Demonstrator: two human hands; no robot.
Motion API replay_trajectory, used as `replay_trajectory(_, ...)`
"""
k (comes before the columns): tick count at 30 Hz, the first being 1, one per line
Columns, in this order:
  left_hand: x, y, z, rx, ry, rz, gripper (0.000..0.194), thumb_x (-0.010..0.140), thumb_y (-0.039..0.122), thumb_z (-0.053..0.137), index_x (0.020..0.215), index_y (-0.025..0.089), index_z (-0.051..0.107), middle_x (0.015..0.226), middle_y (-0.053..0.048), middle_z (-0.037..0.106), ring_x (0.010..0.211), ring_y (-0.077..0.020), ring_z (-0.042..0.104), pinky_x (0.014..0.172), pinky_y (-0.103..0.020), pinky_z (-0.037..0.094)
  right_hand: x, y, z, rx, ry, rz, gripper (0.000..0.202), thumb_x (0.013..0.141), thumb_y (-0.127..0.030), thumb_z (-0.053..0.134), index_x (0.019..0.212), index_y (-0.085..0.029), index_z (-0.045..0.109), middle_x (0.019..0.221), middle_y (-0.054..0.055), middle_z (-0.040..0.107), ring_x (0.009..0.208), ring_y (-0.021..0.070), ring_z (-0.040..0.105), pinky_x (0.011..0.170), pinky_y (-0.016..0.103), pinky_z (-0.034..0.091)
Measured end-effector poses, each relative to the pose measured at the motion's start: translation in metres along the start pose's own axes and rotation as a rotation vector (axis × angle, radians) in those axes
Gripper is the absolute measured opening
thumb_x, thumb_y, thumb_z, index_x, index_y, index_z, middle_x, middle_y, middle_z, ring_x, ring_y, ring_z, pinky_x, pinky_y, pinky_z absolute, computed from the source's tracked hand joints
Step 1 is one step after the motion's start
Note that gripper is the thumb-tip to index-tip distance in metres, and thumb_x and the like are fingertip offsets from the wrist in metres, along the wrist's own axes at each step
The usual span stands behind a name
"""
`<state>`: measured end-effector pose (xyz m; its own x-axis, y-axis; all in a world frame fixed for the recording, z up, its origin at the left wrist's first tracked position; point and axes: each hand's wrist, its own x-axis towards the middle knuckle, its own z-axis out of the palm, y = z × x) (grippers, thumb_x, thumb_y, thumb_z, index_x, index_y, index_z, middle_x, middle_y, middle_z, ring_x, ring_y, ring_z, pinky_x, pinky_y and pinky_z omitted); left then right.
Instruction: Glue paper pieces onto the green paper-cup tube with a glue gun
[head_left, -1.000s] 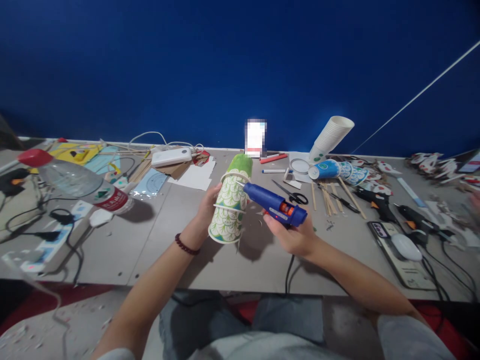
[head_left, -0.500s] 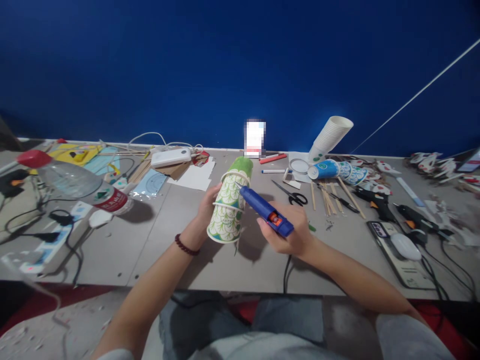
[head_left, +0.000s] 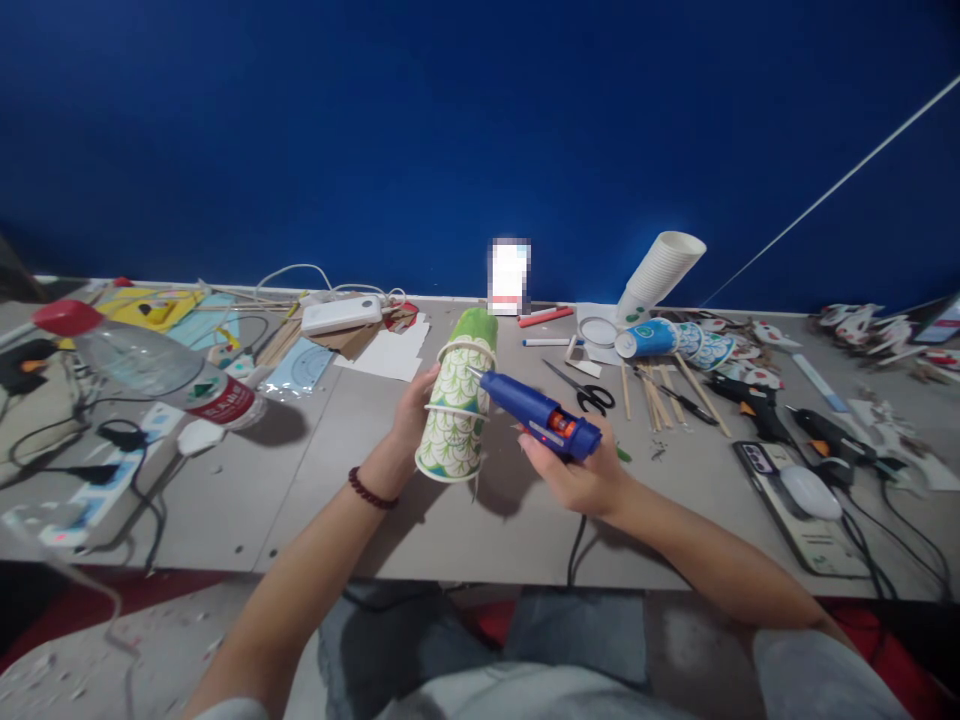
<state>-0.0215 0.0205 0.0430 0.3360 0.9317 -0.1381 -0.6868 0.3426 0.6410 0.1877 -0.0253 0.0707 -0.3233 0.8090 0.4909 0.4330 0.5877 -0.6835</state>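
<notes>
My left hand [head_left: 413, 415] is wrapped round the left side of a column of joined paper cups [head_left: 455, 440], painted with green scales and a green top end. The cups are tilted, held above the table. In my right hand [head_left: 577, 475] is a blue glue gun [head_left: 529, 405], its metal nozzle pointing left at the middle cup, touching or very near its surface. An orange part shows in the gun's body, and a black cable hangs below my right hand. Most fingers of my left hand are hidden behind the cups.
Scissors [head_left: 589, 390], wooden sticks [head_left: 656, 400] and a blue painted cup column [head_left: 649, 338] lie to the right, before stacked white cups [head_left: 660, 272]. Farther right are two black glue guns [head_left: 761, 405] and a phone [head_left: 795, 520]. A bottle [head_left: 165, 365] and power strip [head_left: 124, 480] are at left.
The glue gun has rolled and swung slightly, its rear end now a little farther right, with the nozzle slightly left of before. The cup column has tipped slightly more upright.
</notes>
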Motion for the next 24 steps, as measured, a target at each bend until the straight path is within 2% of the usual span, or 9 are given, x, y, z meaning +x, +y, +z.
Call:
replay_trajectory(5,0.0001,0.0017,-0.0002,0.008,0.025,-0.006,0.041,0.079,0.044,0.058,0.103,0.012,0.067,0.086,-0.008,0.075,0.081,-0.0254,0.072,0.076,-0.036,0.057,-0.0049,0.0042,0.0033,0.083,0.010,0.099,0.015,0.084,-0.035,0.063,0.084,-0.020,0.066,0.066,0.003,0.066,0.058,0.0179,0.064,0.056,0.028,0.054)
replay_trajectory(14,-0.0009,0.0040,0.0012,0.052,0.099,0.055,0.038,0.075,0.041,0.063,0.097,0.011,0.067,0.080,-0.007,0.074,0.071,-0.0223,0.070,0.067,-0.033,0.057,-0.0043,-0.0017,-0.0002,0.048,0.008,0.026,0.012,0.085,-0.032,0.062,0.082,-0.021,0.066,0.072,0.004,0.068,0.060,0.0177,0.066,0.059,0.028,0.055)
replay_trajectory(20,-0.0016,0.0060,0.0015,0.088,0.059,0.065,0.040,0.077,0.043,0.062,0.099,0.010,0.067,0.083,-0.009,0.074,0.079,-0.0264,0.071,0.075,-0.038,0.057,-0.0049,-0.0055,-0.0026,0.019,0.004,0.013,0.014,0.085,-0.033,0.061,0.082,-0.020,0.066,0.070,0.004,0.068,0.060,0.0168,0.065,0.059,0.026,0.054)
replay_trajectory(24,-0.0019,0.0071,-0.0001,0.096,0.053,0.070,0.040,0.076,0.043,0.063,0.099,0.011,0.066,0.083,-0.008,0.074,0.078,-0.0263,0.071,0.074,-0.038,0.057,-0.0056,-0.0051,-0.0036,0.024,0.012,0.034,0.015,0.085,-0.034,0.062,0.081,-0.020,0.067,0.068,0.004,0.068,0.059,0.0169,0.065,0.059,0.026,0.054)
